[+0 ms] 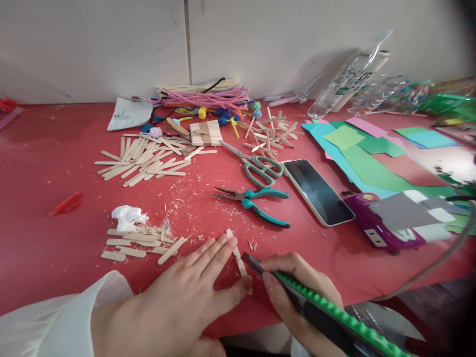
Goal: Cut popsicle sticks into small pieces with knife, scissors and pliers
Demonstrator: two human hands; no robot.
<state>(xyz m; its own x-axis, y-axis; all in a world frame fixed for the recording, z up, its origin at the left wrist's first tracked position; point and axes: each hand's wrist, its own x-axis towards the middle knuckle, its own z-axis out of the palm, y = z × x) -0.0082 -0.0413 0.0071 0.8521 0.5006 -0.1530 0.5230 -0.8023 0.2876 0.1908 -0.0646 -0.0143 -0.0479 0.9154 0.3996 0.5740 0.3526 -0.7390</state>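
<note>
A wooden craft stick [238,259] with a notch along its edge lies on the red table. My left hand [186,287] is stretched flat, its fingertips and thumb pressing the stick down near its two ends. Closed round a green and black box cutter [320,302], my right hand [297,282] keeps the blade end just right of the stick. Whether the blade touches the wood, I cannot tell. Left of my hands are several cut stick pieces [134,252], wood shavings [156,231] and a crumpled white tissue [128,217].
Ahead lie teal pliers [256,201], scissors [260,168] and a phone [320,193]. Loose sticks [141,161], a bundle of sticks [206,134] and pipe cleaners [204,98] are further back. Coloured paper [372,158], a purple box [390,233] and a plastic bottle [345,79] stand right.
</note>
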